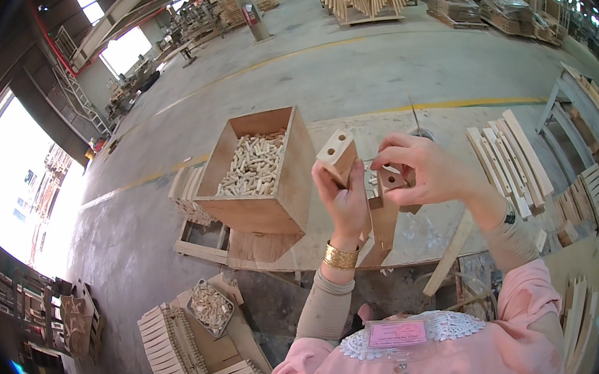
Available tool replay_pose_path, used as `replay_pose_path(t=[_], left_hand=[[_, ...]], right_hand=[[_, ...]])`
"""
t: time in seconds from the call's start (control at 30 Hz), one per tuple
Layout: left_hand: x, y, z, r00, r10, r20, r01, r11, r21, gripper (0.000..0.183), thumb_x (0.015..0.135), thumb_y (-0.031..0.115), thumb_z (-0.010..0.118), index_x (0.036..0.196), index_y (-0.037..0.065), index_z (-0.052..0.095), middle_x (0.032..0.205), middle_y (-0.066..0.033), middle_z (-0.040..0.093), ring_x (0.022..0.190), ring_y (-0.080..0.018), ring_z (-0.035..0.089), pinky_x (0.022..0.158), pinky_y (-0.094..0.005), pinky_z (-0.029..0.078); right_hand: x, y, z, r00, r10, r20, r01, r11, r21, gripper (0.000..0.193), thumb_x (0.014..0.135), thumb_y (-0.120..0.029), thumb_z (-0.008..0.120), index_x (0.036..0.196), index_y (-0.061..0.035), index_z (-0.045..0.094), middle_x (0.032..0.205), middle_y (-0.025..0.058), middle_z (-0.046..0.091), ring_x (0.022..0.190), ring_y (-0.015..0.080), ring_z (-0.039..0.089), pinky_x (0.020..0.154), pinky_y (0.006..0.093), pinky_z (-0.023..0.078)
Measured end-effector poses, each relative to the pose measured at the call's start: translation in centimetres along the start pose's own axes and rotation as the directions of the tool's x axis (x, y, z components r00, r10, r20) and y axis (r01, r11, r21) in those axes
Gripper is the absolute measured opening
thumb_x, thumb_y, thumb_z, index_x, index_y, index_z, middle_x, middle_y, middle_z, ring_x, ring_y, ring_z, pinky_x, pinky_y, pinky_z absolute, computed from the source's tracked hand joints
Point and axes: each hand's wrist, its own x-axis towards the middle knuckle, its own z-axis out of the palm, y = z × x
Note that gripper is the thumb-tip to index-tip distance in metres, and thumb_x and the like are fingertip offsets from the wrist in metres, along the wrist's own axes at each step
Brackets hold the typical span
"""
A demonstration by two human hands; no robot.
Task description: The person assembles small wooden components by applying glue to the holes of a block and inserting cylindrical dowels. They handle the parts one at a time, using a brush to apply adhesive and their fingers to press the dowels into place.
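Observation:
My left hand [346, 207] is wrapped round a wooden piece [338, 155], whose end face with two drilled holes points up and away from me. Close beside it, my right hand [429, 170] has its thumb and fingers curled about the end of a second wooden piece [391, 179], which shows one round hole. Its other holes, if any, are hidden by my fingers. Left of my hands stands a plywood box [291, 180] holding many short pale wooden dowels [255, 164]. Below my hands a brown wooden upright [383, 229] shows.
A worktable [335, 245] lies under my hands. Several wooden strips [512, 161] rest at its right. Lower left are stacked slats [167, 354] and a small tray of wood bits [211, 307]. A loose board [449, 255] juts over the near edge. A grey rack [561, 105] stands right.

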Motion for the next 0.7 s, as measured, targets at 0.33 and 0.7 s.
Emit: replay_pose_path(t=[0.33, 0.7], left_hand=[[-0.1, -1.8, -0.6, 0.951, -0.205, 0.231, 0.261, 0.933, -0.246, 0.025, 0.090, 0.007, 0.051, 0.113, 0.004, 0.042, 0.105, -0.0057, 0.048, 0.098, -0.0118, 0.045, 0.085, -0.0266, 0.038], [-0.4, -1.6, -3.0, 0.842, -0.276, 0.463, 0.385, 0.909, -0.158, 0.058, 0.069, 0.012, 0.075, 0.115, 0.004, 0.040, 0.109, -0.0074, 0.050, 0.098, -0.0151, 0.051, 0.083, -0.0285, 0.043]], right_hand=[[-1.0, -0.1, 1.0, 0.982, -0.088, -0.165, 0.089, 0.996, -0.002, 0.023, 0.069, 0.002, 0.060, 0.091, -0.0047, 0.060, 0.097, 0.0079, 0.058, 0.080, 0.0232, 0.059, 0.060, 0.0278, 0.047], [0.3, 1.6, 4.0, 0.932, -0.260, -0.253, 0.274, 0.962, 0.021, 0.023, 0.069, 0.004, 0.065, 0.089, -0.0066, 0.062, 0.100, 0.0074, 0.063, 0.089, 0.0243, 0.060, 0.074, 0.0303, 0.050]])
